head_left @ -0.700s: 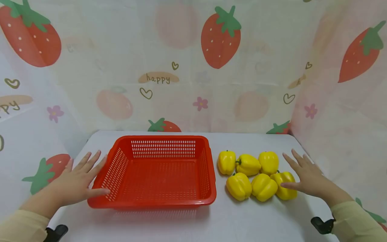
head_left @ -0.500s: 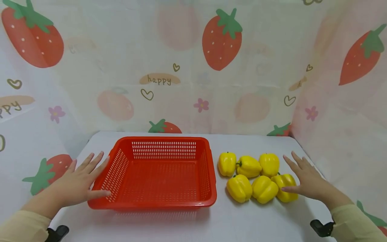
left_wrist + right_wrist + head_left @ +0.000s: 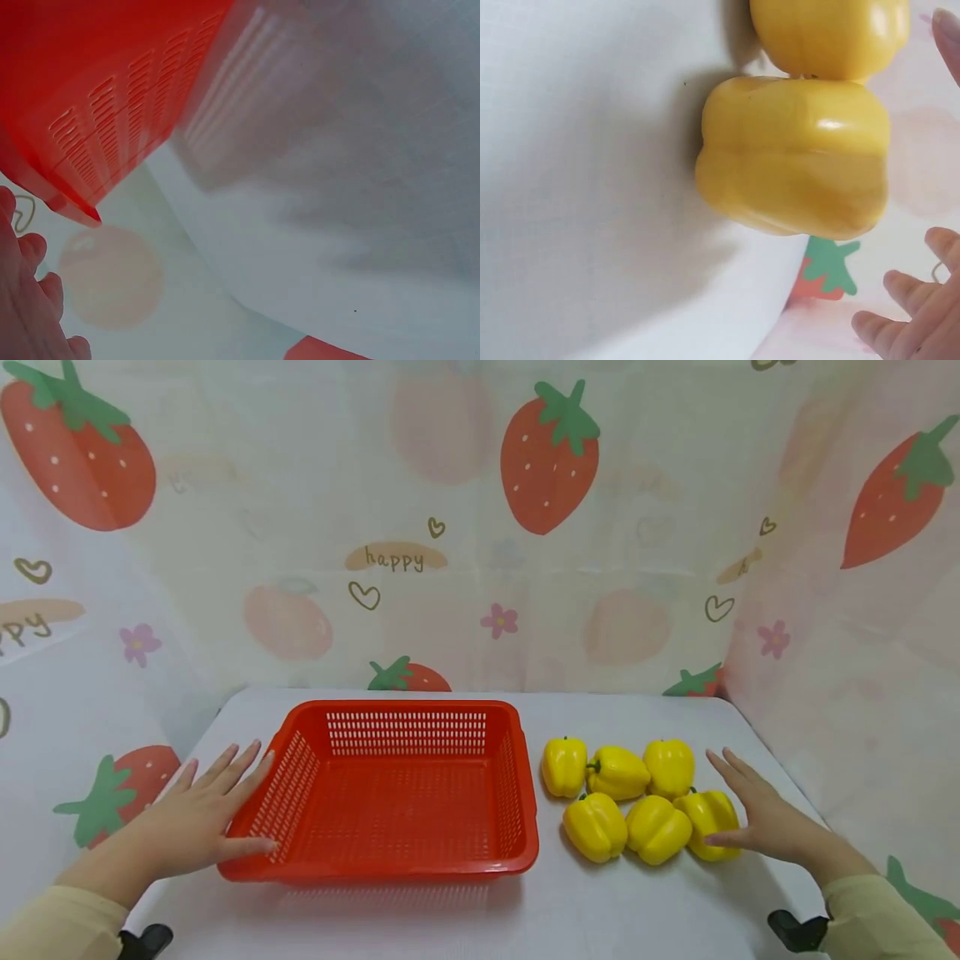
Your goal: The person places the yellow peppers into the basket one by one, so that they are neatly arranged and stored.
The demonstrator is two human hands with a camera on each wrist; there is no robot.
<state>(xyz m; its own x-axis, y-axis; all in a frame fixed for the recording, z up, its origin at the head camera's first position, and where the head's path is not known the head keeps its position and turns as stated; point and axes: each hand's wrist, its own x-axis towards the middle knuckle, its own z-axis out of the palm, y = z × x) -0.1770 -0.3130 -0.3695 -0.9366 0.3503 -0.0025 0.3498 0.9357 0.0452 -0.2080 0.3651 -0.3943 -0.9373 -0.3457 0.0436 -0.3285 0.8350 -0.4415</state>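
My left hand is spread over the left side of a red plastic basket, its thumb over the near left corner; whether it touches the rim I cannot tell. The left wrist view shows the basket's slotted outer wall with my fingertips beside it. My right hand, fingers extended and holding nothing, is beside the rightmost yellow bell pepper, the thumb overlapping it in the head view. In the right wrist view a gap separates that hand from the nearest pepper.
Several more yellow bell peppers lie in two rows to the right of the basket. All stand on a white-covered table. A strawberry-print curtain closes off the back and both sides.
My right hand has turned slightly, its fingers closer together, and shifted a little right and down. The left hand stays nearly in place. The basket and peppers have not moved on the table.
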